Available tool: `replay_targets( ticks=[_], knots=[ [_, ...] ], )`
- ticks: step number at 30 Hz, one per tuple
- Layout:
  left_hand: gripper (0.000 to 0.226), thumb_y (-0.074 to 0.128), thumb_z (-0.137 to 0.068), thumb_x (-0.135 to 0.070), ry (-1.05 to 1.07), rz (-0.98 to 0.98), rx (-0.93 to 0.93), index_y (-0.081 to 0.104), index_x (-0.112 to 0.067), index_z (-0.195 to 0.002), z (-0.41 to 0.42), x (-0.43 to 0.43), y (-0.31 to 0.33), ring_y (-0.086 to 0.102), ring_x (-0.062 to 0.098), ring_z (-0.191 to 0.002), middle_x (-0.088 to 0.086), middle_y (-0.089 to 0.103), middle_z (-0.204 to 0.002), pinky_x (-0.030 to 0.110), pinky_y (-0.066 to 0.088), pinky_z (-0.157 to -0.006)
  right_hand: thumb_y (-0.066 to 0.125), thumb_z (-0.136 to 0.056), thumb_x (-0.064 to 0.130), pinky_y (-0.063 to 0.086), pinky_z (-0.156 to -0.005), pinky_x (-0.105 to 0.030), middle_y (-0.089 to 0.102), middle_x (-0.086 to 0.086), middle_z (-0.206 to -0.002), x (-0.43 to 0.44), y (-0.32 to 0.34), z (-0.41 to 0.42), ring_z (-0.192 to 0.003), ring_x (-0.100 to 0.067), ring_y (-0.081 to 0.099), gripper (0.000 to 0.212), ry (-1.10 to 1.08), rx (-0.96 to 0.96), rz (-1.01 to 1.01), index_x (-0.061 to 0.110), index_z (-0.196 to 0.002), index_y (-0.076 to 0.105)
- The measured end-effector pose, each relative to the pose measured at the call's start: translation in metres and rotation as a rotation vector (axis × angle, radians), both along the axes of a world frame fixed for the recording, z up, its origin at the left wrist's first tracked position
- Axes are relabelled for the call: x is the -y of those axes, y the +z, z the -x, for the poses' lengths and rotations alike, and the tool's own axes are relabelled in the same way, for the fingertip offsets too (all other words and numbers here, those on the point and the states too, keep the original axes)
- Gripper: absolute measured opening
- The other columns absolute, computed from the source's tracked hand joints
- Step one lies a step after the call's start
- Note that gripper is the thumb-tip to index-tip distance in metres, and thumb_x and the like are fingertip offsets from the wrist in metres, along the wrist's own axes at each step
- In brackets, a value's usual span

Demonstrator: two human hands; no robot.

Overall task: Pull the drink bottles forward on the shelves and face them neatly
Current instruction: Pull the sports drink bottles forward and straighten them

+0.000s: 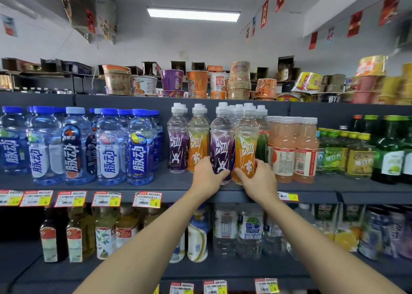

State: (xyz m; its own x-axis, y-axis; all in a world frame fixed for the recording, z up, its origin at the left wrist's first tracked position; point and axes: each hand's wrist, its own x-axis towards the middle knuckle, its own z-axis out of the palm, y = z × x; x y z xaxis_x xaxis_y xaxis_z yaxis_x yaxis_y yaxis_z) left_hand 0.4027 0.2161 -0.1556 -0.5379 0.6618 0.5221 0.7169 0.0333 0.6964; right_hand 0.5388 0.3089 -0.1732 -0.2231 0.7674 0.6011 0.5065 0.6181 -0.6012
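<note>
Purple bottle (221,146) and orange bottle (245,151) gripped by hands.

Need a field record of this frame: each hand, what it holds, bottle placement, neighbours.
left hand: grips purple-label bottle near its base
right hand: grips orange-label bottle near its base
placement: both upright, side by side, near the front edge of the middle shelf
set further back: second purple bottle, second orange bottle
left neighbours: blue-capped bottles
right neighbours: pink juice bottles
shelf above: cup noodles
</note>
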Motion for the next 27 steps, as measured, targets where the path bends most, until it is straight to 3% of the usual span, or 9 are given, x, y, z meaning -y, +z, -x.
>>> replay_targets(
  ticks=[5,9,14,21,25,27],
  knots=[
    [0.061,0.081,-0.082,-0.036,0.003,0.011,0.003,0.055,-0.006,-0.129,0.013,0.008,0.000,0.061,0.022,-0.114,0.007,0.066,-0.122,0.023,0.044,-0.087,0.067,-0.084,0.063,0.048,-0.091,-0.038,0.062,-0.004,-0.119,0.002,0.002,0.004,-0.112,-0.025,0.059,0.067,0.010,0.050,-0.010,0.014,-0.128,0.057],
    [0.068,0.080,-0.083,-0.036,0.028,0.038,-0.014,0.052,-0.004,-0.136,0.030,0.023,0.003,0.057,0.024,-0.121,0.009,0.063,-0.129,0.033,0.045,-0.103,0.067,-0.082,0.066,0.051,-0.092,-0.038,0.065,-0.002,-0.121,0.013,0.003,0.022,-0.114,-0.023,0.060,0.071,0.034,0.054,-0.010,0.014,-0.130,0.057],
    [0.046,0.079,-0.082,-0.031,0.083,0.017,-0.002,0.061,-0.011,-0.120,0.060,0.048,0.001,0.064,0.019,-0.105,0.005,0.069,-0.113,0.028,0.049,-0.089,0.071,-0.077,0.068,0.049,-0.093,-0.037,0.063,-0.004,-0.122,0.035,0.003,0.055,-0.114,-0.023,0.059,0.078,0.062,0.026,-0.010,0.013,-0.130,0.055],
    [0.051,0.077,-0.085,-0.033,0.080,0.005,-0.015,0.058,-0.015,-0.128,0.092,0.073,-0.005,0.055,0.004,-0.091,-0.001,0.068,-0.116,0.012,0.039,-0.075,0.075,-0.074,0.067,0.051,-0.095,-0.042,0.059,-0.003,-0.126,0.050,0.006,0.084,-0.114,-0.021,0.059,0.083,0.178,0.034,0.058,0.014,-0.132,0.049],
    [0.044,0.076,-0.086,-0.038,0.084,-0.038,-0.047,0.062,-0.018,-0.122,0.099,0.078,-0.015,0.058,0.004,-0.089,-0.009,0.065,-0.104,0.005,0.034,-0.065,0.078,-0.078,0.053,0.048,-0.102,-0.040,0.059,-0.002,-0.132,0.042,0.008,0.079,-0.116,-0.018,0.058,0.082,0.345,0.060,0.115,0.015,-0.142,0.044],
    [0.040,0.075,-0.086,-0.039,0.093,-0.059,-0.067,0.064,-0.018,-0.118,0.100,0.077,-0.019,0.060,0.007,-0.093,-0.009,0.065,-0.104,0.010,0.037,-0.071,0.078,-0.082,0.045,0.047,-0.098,-0.032,0.061,0.000,-0.132,0.040,0.008,0.076,-0.111,-0.013,0.059,0.078,0.387,0.084,0.115,0.017,-0.145,0.043]
  ],
)
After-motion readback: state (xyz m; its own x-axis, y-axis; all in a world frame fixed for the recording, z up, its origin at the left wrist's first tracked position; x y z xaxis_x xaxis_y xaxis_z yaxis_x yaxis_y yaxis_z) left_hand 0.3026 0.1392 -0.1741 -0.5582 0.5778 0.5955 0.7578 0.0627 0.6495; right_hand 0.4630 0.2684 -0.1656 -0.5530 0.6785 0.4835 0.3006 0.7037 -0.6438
